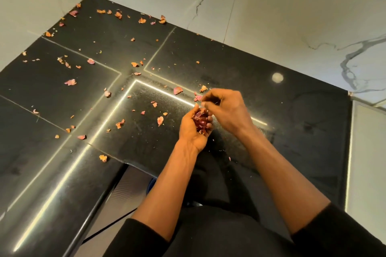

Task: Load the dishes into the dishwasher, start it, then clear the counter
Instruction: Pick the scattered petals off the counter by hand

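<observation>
Dried pink and orange petals (70, 82) lie scattered over the black stone counter (302, 115), thickest toward the back left corner. My left hand (191, 131) is cupped palm up above the counter and holds a small heap of dark red petals (201, 120). My right hand (225, 108) hovers just above and to the right of it, fingers curled and pinched together over the heap. Several loose petals (178, 90) lie just beyond my hands.
White marble walls (271, 16) close off the counter at the back and left. The counter's inner front edge (133, 166) drops to a grey floor below. A pale panel (367, 162) stands to the right.
</observation>
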